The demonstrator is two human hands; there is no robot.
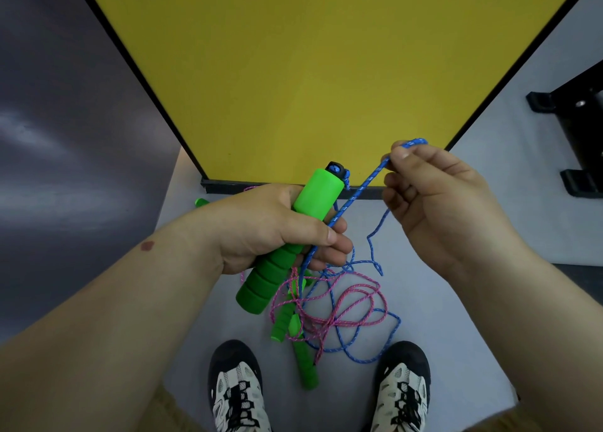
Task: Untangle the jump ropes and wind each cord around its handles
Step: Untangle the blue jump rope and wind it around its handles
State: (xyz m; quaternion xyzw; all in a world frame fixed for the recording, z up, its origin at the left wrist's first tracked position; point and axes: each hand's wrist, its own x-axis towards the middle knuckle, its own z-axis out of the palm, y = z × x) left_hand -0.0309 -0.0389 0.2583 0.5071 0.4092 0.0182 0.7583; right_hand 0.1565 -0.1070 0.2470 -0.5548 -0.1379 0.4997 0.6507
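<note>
Both hands hold one jump rope above the floor tangle.

The left hand [277,226] clasps a ribbed green foam handle [287,245], thumb pinning the braided blue cord [355,190]; the right hand [434,200], up and to the right, pinches that cord's bend; below the grip, pink cord [352,297] and blue loops tangle round other green handles [305,363] between two shoes [236,389].

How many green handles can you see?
4: one in the left hand, two on the floor among the cords, one peeking behind the left wrist.
</note>
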